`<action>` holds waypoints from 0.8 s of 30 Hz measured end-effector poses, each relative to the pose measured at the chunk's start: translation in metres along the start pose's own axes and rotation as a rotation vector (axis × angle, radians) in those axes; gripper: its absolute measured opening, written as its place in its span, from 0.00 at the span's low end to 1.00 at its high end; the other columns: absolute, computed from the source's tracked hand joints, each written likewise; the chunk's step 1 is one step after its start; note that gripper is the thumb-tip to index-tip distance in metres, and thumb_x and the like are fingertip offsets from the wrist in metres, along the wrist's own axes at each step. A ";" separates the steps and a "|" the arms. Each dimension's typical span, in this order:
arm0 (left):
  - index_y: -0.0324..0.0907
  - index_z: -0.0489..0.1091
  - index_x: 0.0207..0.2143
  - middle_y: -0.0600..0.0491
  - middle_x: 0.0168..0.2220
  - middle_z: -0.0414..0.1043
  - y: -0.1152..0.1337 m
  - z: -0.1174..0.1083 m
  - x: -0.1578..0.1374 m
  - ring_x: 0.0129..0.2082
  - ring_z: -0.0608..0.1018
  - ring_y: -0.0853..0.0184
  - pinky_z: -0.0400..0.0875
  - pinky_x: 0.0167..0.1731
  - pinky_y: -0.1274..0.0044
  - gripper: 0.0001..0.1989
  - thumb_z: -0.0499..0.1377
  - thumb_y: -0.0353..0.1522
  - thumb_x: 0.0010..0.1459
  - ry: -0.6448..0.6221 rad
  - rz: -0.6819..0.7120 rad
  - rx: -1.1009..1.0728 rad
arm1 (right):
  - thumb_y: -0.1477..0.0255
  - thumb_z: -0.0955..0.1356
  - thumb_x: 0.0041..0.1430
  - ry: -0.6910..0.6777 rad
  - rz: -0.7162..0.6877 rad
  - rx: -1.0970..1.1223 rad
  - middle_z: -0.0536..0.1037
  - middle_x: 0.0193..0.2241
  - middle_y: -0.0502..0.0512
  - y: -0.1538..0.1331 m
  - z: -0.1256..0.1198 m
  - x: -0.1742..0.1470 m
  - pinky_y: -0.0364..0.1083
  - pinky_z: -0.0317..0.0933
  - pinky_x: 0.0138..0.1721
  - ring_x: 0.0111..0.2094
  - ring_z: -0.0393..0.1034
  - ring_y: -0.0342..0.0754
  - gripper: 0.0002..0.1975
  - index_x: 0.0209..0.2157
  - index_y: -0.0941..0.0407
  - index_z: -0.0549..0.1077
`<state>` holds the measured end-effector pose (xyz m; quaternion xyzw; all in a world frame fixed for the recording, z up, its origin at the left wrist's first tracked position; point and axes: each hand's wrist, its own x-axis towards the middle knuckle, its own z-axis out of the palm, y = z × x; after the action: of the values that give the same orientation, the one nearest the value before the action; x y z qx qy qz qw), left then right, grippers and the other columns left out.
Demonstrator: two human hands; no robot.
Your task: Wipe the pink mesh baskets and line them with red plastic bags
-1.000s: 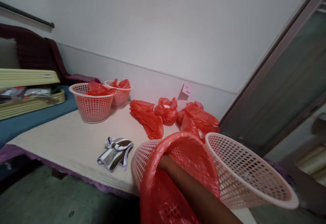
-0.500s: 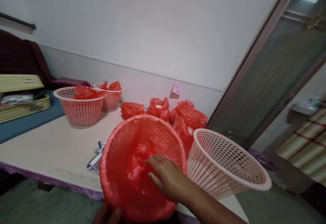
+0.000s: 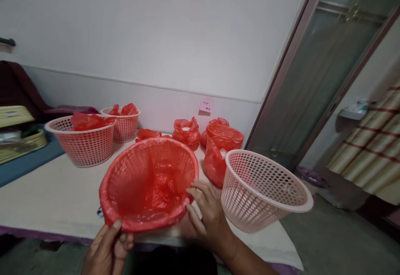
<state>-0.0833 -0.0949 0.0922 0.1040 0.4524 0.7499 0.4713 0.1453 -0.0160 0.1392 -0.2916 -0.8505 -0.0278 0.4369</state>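
A plastic basket (image 3: 108, 193) lined with a red plastic bag (image 3: 162, 191) is tilted toward me over the table's front side. The bag is folded over its rim and lies crumpled at the bottom. My left hand (image 3: 108, 246) grips the near-left rim, thumb on top and fingers curled beneath. At the right rim, my right hand (image 3: 209, 214) holds the edge with bent fingers. Just right of that hand stands an unlined pale pink basket (image 3: 250, 200) with a holed wall. A small object on the table is mostly hidden behind the lined basket's left side.
Two pink baskets, one nearer (image 3: 87, 148) and one behind (image 3: 125, 127), hold red bags at left. Along the wall stand a red bag (image 3: 186, 135), another lined basket (image 3: 223, 137) and a bulging red bag (image 3: 215, 166). A pink note (image 3: 205, 106) sticks to the wall.
My right hand has come out of the basket's inside to its right rim. The lined basket has tipped and shifted left, and my left hand shows more fully on its rim.
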 end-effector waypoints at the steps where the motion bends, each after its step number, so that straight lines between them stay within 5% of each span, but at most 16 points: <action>1: 0.41 0.71 0.26 0.57 0.21 0.71 0.002 0.001 0.006 0.21 0.72 0.71 0.74 0.22 0.81 0.15 0.71 0.36 0.38 -0.018 0.020 -0.002 | 0.79 0.63 0.61 0.040 0.052 0.021 0.69 0.49 0.62 0.007 0.002 -0.004 0.55 0.59 0.54 0.52 0.62 0.53 0.17 0.52 0.57 0.65; 8: 0.39 0.71 0.31 0.55 0.24 0.72 0.019 0.024 0.041 0.22 0.73 0.73 0.72 0.21 0.83 0.02 0.61 0.28 0.54 -0.080 0.035 0.008 | 0.81 0.62 0.57 0.044 0.438 0.221 0.73 0.40 0.57 0.039 0.027 -0.031 0.50 0.65 0.44 0.43 0.68 0.50 0.16 0.47 0.56 0.69; 14: 0.38 0.71 0.31 0.54 0.23 0.72 0.018 0.041 0.041 0.21 0.74 0.72 0.73 0.21 0.82 0.03 0.58 0.27 0.57 -0.109 0.018 0.053 | 0.79 0.62 0.58 0.113 0.517 0.378 0.72 0.42 0.58 0.032 0.034 -0.018 0.48 0.65 0.44 0.43 0.69 0.49 0.20 0.53 0.57 0.67; 24: 0.40 0.71 0.32 0.54 0.25 0.73 0.011 0.052 0.051 0.22 0.75 0.73 0.74 0.23 0.82 0.03 0.58 0.27 0.57 -0.149 0.015 0.063 | 0.80 0.63 0.55 0.023 0.554 0.499 0.74 0.38 0.56 0.040 0.044 -0.009 0.46 0.64 0.39 0.38 0.69 0.47 0.16 0.45 0.57 0.71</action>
<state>-0.0868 -0.0256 0.1161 0.1777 0.4389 0.7289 0.4944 0.1383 0.0263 0.0967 -0.3947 -0.7150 0.2964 0.4952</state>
